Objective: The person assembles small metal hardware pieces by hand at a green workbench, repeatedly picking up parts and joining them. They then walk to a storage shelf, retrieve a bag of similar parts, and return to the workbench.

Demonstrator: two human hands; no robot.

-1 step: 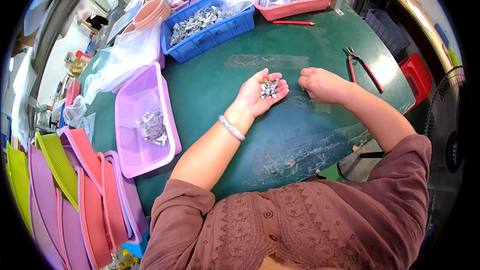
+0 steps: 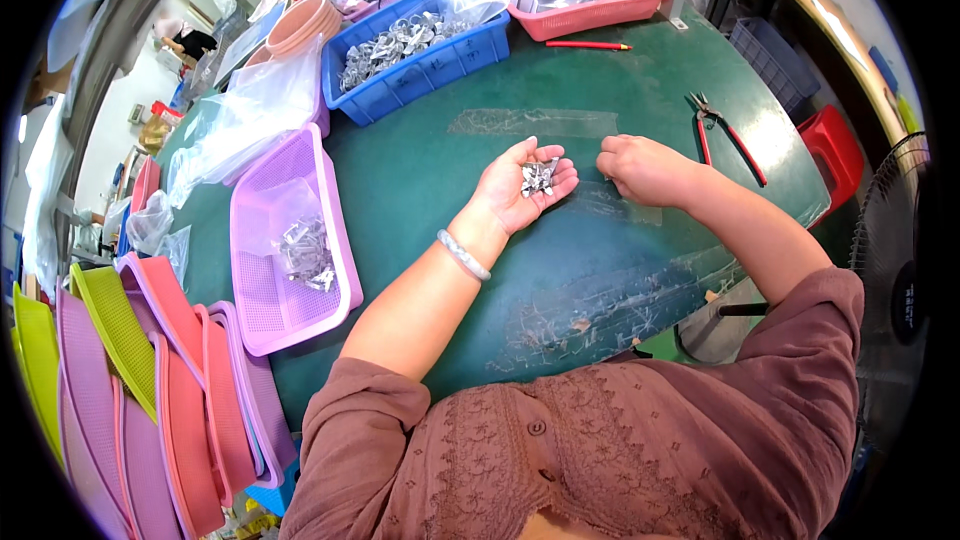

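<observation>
My left hand (image 2: 507,191) is turned palm up over the green table, its fingers slightly curled. A small heap of shiny silver metal pieces (image 2: 537,178) rests in that palm and on the fingers. Just to the right, my right hand (image 2: 640,171) is closed, with its fingertips pinched together toward the left hand. What the pinch holds, if anything, is hidden. Left of my left forearm, a lilac plastic basket (image 2: 252,302) contains a clear bag and more silver pieces (image 2: 308,252). Behind it, a blue bin (image 2: 432,68) is filled with shiny clear-and-silver parts (image 2: 395,48).
Red-handled pliers (image 2: 735,145) lie on the right of the green table (image 2: 400,155). A red pen (image 2: 588,45) sits before a pink basket (image 2: 590,15) with clear bags. Colourful baskets (image 2: 150,380) are stacked at the lower left. A fan (image 2: 900,270) stands at the right edge.
</observation>
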